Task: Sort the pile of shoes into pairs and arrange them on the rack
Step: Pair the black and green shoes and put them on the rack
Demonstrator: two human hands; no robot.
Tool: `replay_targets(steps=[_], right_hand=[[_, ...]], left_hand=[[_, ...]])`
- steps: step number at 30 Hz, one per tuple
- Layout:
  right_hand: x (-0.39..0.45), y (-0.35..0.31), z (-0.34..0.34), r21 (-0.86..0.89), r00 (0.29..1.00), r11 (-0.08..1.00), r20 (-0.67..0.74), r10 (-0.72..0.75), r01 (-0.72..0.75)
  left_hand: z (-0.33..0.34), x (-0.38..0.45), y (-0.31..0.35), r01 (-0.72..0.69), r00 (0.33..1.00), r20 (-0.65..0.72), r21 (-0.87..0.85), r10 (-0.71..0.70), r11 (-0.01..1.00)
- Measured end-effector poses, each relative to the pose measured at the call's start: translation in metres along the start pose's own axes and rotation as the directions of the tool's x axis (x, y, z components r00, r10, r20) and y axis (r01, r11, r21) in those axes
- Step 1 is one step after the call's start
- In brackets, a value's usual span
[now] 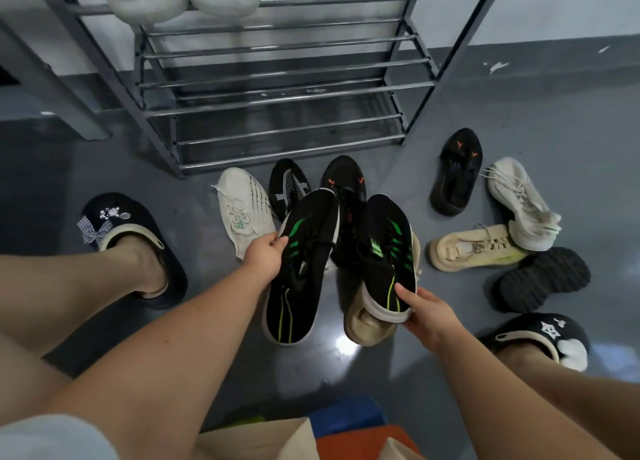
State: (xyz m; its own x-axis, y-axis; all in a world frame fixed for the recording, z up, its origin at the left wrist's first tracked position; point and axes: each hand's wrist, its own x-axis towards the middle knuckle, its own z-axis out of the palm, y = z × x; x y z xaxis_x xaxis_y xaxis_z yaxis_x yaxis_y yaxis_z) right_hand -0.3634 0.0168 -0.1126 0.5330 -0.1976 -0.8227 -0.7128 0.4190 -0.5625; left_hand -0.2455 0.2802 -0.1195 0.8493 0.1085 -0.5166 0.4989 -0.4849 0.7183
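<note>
Gripping one black-green shoe in left hand, its mate in right hand.

Left hand at frame centre, fingers curled in a grip, right hand lower right, pinching, both forearms extended forward

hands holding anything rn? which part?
Left hand grips one black-and-green shoe by its side edge near the middle; right hand holds the matching shoe at the heel.

Person's forearms bare; pale grey sleeve at lower left; feet in black clogs, left clog bearing checked bow, right clog star charm.
</note>
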Motion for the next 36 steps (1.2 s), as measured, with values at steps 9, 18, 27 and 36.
replay_targets(steps=[9,18,27,36], right_hand=[[0.009,-0.002,0.031,-0.067,0.983,0.983,-0.055,-0.176,0.172],[0.019,0.008,0.029,-0.109,0.988,0.985,-0.059,-0.140,0.133],[0.009,0.009,0.038,0.018,1.000,1.000,0.012,-0.014,0.014],[-0.005,-0.005,0.045,0.170,0.993,0.985,0.114,0.022,-0.041]], left_hand=[[0.020,0.040,0.026,0.226,0.973,0.114,-0.288,-0.200,0.931],[0.024,0.015,-0.015,0.171,0.983,0.095,-0.154,-0.158,0.973],[0.046,-0.038,-0.033,0.574,0.781,0.466,-0.271,-0.417,0.773],[0.030,-0.039,-0.013,0.483,0.842,0.471,-0.444,-0.262,0.755]])
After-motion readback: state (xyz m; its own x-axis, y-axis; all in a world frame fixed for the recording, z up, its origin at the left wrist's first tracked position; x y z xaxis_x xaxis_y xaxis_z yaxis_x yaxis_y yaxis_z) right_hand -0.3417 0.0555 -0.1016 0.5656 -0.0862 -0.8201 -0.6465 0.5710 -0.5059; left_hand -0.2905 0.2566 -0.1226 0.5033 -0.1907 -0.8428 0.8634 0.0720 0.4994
